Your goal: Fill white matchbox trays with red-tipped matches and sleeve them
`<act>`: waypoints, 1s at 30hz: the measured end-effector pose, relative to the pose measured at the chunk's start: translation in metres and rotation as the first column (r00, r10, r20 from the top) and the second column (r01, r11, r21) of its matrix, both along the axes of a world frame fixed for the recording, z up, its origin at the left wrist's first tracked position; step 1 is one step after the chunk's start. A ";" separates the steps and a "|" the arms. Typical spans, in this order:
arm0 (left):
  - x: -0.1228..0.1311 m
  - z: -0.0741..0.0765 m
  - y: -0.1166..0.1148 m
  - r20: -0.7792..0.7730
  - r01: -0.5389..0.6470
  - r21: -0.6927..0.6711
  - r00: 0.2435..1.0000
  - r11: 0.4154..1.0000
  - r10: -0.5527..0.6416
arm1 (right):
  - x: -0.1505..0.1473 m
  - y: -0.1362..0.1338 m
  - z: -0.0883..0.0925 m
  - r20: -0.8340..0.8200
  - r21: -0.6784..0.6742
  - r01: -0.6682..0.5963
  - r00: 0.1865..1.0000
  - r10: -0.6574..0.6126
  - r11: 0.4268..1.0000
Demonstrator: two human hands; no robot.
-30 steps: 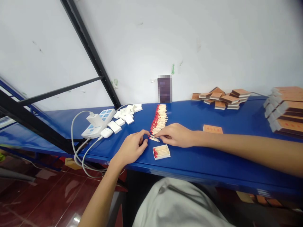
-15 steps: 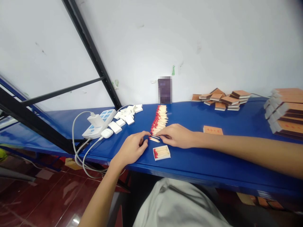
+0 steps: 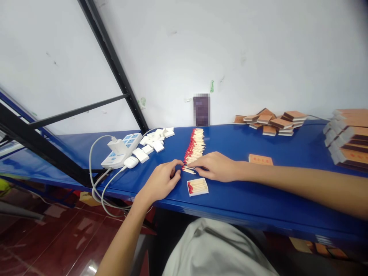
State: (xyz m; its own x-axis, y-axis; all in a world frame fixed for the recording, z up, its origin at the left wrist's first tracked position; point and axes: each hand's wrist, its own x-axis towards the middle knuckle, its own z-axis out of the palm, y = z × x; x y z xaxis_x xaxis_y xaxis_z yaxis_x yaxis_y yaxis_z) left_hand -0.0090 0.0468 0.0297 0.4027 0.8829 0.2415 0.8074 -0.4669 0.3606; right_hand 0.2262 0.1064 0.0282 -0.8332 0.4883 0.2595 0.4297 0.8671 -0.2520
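Note:
A long row of red-tipped matches (image 3: 194,146) lies on the blue table (image 3: 241,191). My left hand (image 3: 161,181) and my right hand (image 3: 216,167) meet at the near end of the row, fingertips curled and pinching a few matches (image 3: 188,170) between them. Just in front of my hands sits an open matchbox tray (image 3: 197,186) filled with matches. A closed orange matchbox (image 3: 260,159) lies to the right of my right wrist.
White empty trays (image 3: 153,143) and a power strip (image 3: 122,152) with a charger and cables lie at the left. Piles of orange matchboxes (image 3: 273,120) stand at the back right, more stacks (image 3: 349,140) at the far right. A black frame bar (image 3: 113,63) slants at left.

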 end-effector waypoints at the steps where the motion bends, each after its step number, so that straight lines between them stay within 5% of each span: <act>1: 0.000 0.000 0.000 0.003 -0.004 0.000 1.000 1.000 0.004 | 0.000 0.000 0.000 -0.011 -0.006 -0.003 1.000 0.003 1.000; 20: 0.001 0.001 -0.001 0.018 -0.022 -0.003 1.000 1.000 0.022 | 0.005 0.001 -0.004 -0.121 -0.007 -0.143 0.983 0.141 0.990; 30: 0.001 0.002 -0.001 0.020 -0.027 -0.008 0.999 1.000 0.027 | 0.006 0.000 -0.003 -0.139 -0.027 -0.115 0.984 0.111 0.993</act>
State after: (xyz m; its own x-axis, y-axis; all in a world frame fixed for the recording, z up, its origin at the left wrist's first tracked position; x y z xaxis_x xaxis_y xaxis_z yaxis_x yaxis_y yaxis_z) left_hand -0.0079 0.0457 0.0321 0.3739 0.8953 0.2422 0.8120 -0.4422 0.3809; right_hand 0.2322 0.1063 0.0255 -0.8414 0.4036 0.3594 0.2888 0.8979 -0.3323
